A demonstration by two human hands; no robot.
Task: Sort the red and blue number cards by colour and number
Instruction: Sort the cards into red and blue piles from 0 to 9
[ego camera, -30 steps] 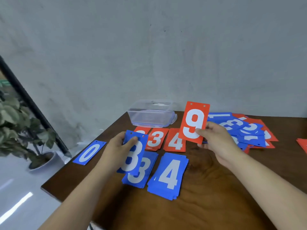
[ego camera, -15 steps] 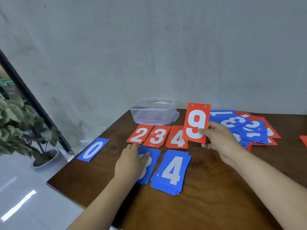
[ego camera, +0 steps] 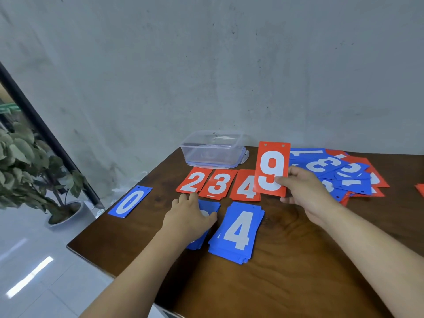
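2 hands are over the table (ego camera: 298, 267) right now. The right hand (ego camera: 307, 193) pinches 1 red 9 card (ego camera: 271, 168) at its lower right corner with the thumb on its face. It holds the card upright just right of the clear box (ego camera: 213, 150), and the card's lower edge covers part of the red 4.

In front of the box run 3 red cards in 1 row, edges touching or overlapping: red 2 (ego camera: 193, 181), red 3 (ego camera: 218, 184), red 4 (ego camera: 244, 187). Nearer than that row there are 3 blue spots. 1 blue 0 card (ego camera: 130, 201) lies alone, well left of the box and close to the table's left edge. 1 blue pile (ego camera: 210, 207) lies under the left hand (ego camera: 190, 216), which rests flat on it with fingers extended and hides the numeral. 1 blue 4 stack (ego camera: 238, 232) lies just beside that pile, its edges fanned.

Right of the box lies 1 mixed heap (ego camera: 339, 173) of red and blue cards, too overlapped to count. 1 more red corner (ego camera: 421, 189) pokes in at the far right.

Bare wood spreads wide on the near side, well in front of the box.
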